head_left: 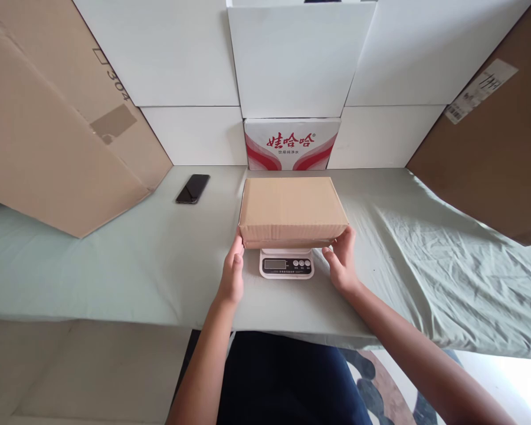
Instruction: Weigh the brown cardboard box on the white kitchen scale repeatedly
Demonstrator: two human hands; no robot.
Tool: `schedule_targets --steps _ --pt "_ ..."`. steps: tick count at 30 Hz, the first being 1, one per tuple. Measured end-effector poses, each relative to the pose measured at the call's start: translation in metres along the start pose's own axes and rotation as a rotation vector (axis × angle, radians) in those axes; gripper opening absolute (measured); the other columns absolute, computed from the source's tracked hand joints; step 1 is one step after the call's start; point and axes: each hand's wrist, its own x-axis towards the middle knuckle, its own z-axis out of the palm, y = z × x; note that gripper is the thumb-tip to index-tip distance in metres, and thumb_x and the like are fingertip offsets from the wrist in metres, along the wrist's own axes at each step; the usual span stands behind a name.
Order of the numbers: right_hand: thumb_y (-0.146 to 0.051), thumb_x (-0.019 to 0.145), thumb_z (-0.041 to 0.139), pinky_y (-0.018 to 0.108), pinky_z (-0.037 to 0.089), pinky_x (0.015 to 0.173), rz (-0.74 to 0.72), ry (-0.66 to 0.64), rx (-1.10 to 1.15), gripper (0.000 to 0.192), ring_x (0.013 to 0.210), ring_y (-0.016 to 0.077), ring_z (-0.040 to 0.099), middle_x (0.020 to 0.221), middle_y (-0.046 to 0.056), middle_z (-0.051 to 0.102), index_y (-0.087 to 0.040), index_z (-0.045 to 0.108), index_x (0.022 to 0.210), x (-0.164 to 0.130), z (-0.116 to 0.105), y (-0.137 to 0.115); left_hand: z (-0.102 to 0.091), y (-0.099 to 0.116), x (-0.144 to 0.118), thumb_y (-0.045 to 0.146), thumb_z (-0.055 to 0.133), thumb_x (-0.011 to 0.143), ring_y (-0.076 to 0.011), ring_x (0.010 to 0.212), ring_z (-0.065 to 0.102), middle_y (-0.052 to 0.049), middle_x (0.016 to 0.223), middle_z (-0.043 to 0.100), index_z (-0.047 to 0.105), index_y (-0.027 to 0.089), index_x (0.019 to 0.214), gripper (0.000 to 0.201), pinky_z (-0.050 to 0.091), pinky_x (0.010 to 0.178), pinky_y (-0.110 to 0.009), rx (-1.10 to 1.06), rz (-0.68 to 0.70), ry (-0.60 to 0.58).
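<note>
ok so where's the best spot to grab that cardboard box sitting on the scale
Grip the cardboard box by its two short ends, one hand from each side, low near the bottom edge. It is wide and flat and overhangs the scale, so both ends are free. The left hand and right hand already sit at its near corners.

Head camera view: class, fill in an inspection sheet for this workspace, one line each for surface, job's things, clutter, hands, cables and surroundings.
Surface: table under a pale green cloth, wrinkled on the right side.
Job's things: closed cardboard box resting on a small white digital scale; the display cannot be read.
Clutter: black phone lying flat, left of the box.
Hands: left hand at the box's near left corner, right hand at its near right corner; fingers touch the box's lower edge.
Cables: nothing seen.
Surroundings: large flattened cardboard sheets lean at both sides; white boards behind; a red-and-white printed carton beyond the box.
</note>
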Motion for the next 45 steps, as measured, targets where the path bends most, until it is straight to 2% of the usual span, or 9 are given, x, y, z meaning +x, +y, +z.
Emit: schedule_targets --steps 13,17,21,27,37,45 --pt "-0.053 0.093 0.062 0.057 0.053 0.102 -0.005 0.0 0.006 0.054 0.128 0.0325 0.055 0.141 0.009 0.051 -0.039 0.042 0.142 0.0006 0.0011 -0.0021 -0.0028 -0.0033 -0.0017 0.081 0.033 0.094 -0.0321 0.164 0.021 -0.006 0.176 0.03 0.034 0.029 0.165 0.088 0.022 0.134 -0.049 0.008 -0.014 0.011" --pt "-0.051 0.093 0.061 0.061 0.045 0.114 -0.052 0.08 0.043 0.057 0.138 0.034 0.052 0.148 0.009 0.049 -0.037 0.041 0.144 0.0032 -0.0014 -0.0021 -0.0059 -0.0048 -0.001 0.079 0.034 0.096 -0.0304 0.165 0.019 -0.004 0.178 0.024 0.029 0.03 0.167 0.086 0.019 0.135 -0.046 0.025 0.052 0.066" --pt "-0.05 0.092 0.063 0.063 0.039 0.12 -0.067 0.173 0.094 0.053 0.144 0.0355 0.048 0.15 0.008 0.048 -0.035 0.048 0.141 0.0078 -0.005 -0.0038 -0.0088 -0.0019 -0.0007 0.078 0.033 0.097 -0.0267 0.166 0.013 0.001 0.178 0.02 0.029 0.033 0.166 0.082 0.017 0.136 -0.042 0.01 0.09 0.139" --pt "-0.052 0.093 0.063 0.058 0.048 0.11 -0.035 0.145 0.094 0.051 0.135 0.0337 0.055 0.147 0.007 0.05 -0.037 0.048 0.139 0.0083 -0.0045 -0.0045 -0.0088 -0.0013 -0.0007 0.079 0.033 0.096 -0.0281 0.166 0.017 0.001 0.177 0.024 0.032 0.035 0.165 0.082 0.02 0.135 -0.044 0.014 0.054 0.124" --pt "-0.05 0.094 0.06 0.051 0.05 0.102 -0.005 0.092 0.087 0.047 0.125 0.0301 0.058 0.14 0.007 0.056 -0.036 0.049 0.138 0.0071 -0.0035 -0.0003 -0.0094 -0.0047 -0.0024 0.077 0.033 0.098 -0.0276 0.165 0.021 0.0 0.177 0.026 0.032 0.033 0.165 0.08 0.022 0.135 -0.044 0.004 0.04 0.108" --pt "-0.049 0.094 0.061 0.051 0.052 0.102 0.027 0.095 0.098 0.046 0.124 0.0292 0.059 0.139 0.007 0.058 -0.035 0.051 0.137 0.0064 -0.0035 0.0005 -0.0098 -0.0076 -0.0025 0.077 0.032 0.098 -0.0279 0.165 0.023 -0.001 0.176 0.028 0.032 0.032 0.165 0.081 0.021 0.135 -0.045 0.0 0.043 0.107"
